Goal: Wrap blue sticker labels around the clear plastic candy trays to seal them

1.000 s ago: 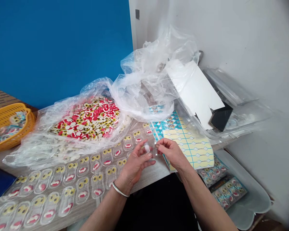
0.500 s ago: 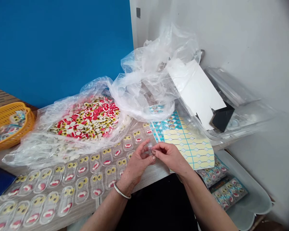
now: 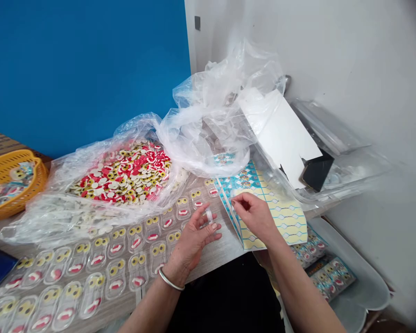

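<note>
Rows of blister trays [image 3: 115, 276] lay along the near edge of my worktop [image 3: 225, 245], mostly left of my left hand [image 3: 196, 238]. Behind them sat a plastic bag [image 3: 67, 210] with loose pieces [image 3: 128, 173] in it, and a basket [image 3: 38, 187] left of that. Sticker sheets [image 3: 286, 215] lay at the near edge beneath my right hand [image 3: 254, 217], crumpled plastic [image 3: 208, 125] behind, a card [image 3: 280, 134] toward the right end. Below that edge, a tub [image 3: 367, 289] held packs [image 3: 334, 277].

The clear rounded plastic trays [image 3: 115, 277] look smooth and glossy, the crumpled translucent plastic bag [image 3: 208, 122] shiny, the grey wood-grain table [image 3: 223, 247] matt, the silvery metal bangle [image 3: 167, 281] polished.
</note>
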{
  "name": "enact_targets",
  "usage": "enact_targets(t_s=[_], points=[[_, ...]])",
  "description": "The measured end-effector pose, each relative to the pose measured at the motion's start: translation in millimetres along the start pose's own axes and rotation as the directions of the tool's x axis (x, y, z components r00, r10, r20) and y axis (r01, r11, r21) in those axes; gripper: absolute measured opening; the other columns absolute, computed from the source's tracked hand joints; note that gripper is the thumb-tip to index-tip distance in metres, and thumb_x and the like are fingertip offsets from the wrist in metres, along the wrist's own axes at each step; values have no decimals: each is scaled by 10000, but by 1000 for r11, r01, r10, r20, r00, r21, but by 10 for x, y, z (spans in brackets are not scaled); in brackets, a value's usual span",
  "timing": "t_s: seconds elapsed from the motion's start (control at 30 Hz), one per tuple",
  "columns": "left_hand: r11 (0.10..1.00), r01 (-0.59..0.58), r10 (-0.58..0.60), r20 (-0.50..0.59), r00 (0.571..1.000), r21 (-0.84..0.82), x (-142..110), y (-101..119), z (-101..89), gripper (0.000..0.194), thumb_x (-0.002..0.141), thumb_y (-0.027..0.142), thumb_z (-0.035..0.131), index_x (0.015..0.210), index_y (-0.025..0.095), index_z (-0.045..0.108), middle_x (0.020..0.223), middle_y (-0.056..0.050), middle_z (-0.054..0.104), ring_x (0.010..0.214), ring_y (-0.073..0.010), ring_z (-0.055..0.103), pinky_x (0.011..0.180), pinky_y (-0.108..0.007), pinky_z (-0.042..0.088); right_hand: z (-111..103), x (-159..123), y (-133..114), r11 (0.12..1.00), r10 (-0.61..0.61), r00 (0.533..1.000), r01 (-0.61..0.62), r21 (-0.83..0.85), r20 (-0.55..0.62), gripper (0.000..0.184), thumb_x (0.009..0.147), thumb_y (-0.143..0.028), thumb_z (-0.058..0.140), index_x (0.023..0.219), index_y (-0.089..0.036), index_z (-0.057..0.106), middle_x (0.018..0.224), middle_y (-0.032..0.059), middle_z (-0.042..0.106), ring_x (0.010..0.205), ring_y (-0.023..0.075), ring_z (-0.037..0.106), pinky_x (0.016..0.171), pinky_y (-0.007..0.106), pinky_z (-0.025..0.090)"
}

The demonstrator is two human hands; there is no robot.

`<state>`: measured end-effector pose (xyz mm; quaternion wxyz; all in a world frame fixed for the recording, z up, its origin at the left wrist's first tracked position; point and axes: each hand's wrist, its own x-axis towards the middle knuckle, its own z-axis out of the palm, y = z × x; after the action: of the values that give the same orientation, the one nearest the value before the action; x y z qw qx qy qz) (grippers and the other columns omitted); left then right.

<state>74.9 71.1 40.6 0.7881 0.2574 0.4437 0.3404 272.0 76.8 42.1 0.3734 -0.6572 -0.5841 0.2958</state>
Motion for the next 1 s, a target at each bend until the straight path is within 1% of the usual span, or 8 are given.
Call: enact_targets(t_s=[0.1, 0.2, 0.27, 0.33, 0.4, 0.47, 0.77, 1.0], points=[[1000, -3, 3, 8, 1000, 31, -10, 6, 9, 763, 713, 254, 821, 1392, 291, 474, 1213, -85, 553, 970, -203, 639, 829, -375, 550, -109, 184, 26, 866, -93, 989, 22, -499, -119, 184, 922, -233, 505, 865, -185, 673, 890, 97, 659, 742, 192, 591, 658, 299, 393], [998, -15, 15, -1, 1000, 69, -17, -3, 34, 798, 692, 269, 835, 1401, 280, 469, 1217, -91, 549, 978, -207, 629, 833, -383, 549, -119, 224, -18, 792, -79, 983, -37, -610, -163, 227, 937, -221, 475, 973, -156, 690, 966, 145, 660, 735, 207, 600, 629, 311, 377], [995, -33, 34, -5, 999, 91, -12, -19, 40, 812, 677, 274, 844, 1400, 282, 475, 1207, -86, 555, 956, -200, 630, 824, -382, 548, -63, 148, -76, 900, -71, 997, 48, -434, -36, 214, 926, -238, 498, 953, -184, 703, 932, 103, 674, 728, 194, 603, 648, 305, 404], [993, -63, 63, 12, 998, 96, 1, -39, 35, 805, 667, 266, 849, 1388, 284, 493, 1189, -78, 571, 950, -194, 629, 821, -371, 544, 24, 29, -127, 992, -60, 982, 78, -95, 177, 166, 893, -260, 551, 892, -215, 711, 853, 46, 686, 710, 171, 602, 655, 285, 432], [993, -83, 81, 28, 996, 86, 14, -54, 24, 790, 656, 252, 854, 1369, 291, 516, 1176, -69, 589, 966, -196, 626, 825, -358, 539, 111, -82, -148, 982, -38, 947, -24, 189, 318, 128, 859, -282, 594, 857, -221, 705, 770, 9, 677, 674, 153, 587, 631, 267, 440], [994, -80, 78, 32, 996, 78, 22, -61, 14, 781, 649, 246, 858, 1357, 298, 532, 1180, -65, 597, 977, -200, 627, 828, -355, 537, 174, -152, -139, 939, 9, 940, -125, 320, 341, 124, 848, -299, 605, 833, -211, 690, 729, -5, 655, 646, 141, 557, 606, 259, 428], [994, -81, 79, 31, 996, 73, 26, -88, 15, 764, 640, 240, 863, 1337, 318, 560, 1176, -57, 588, 963, -192, 632, 833, -355, 532, 204, -169, -90, 855, 95, 917, -274, 440, 386, 200, 789, -389, 690, 828, -193, 683, 694, -4, 633, 616, 133, 531, 580, 258, 417], [999, -31, 30, 49, 998, 18, -2, -16, 15, 767, 682, 290, 842, 1376, 299, 515, 1209, -89, 584, 985, -220, 629, 828, -402, 551, 176, -177, -77, 849, 78, 931, -250, 465, 358, 222, 814, -406, 663, 774, -187, 650, 675, -19, 584, 593, 115, 479, 565, 252, 381]])
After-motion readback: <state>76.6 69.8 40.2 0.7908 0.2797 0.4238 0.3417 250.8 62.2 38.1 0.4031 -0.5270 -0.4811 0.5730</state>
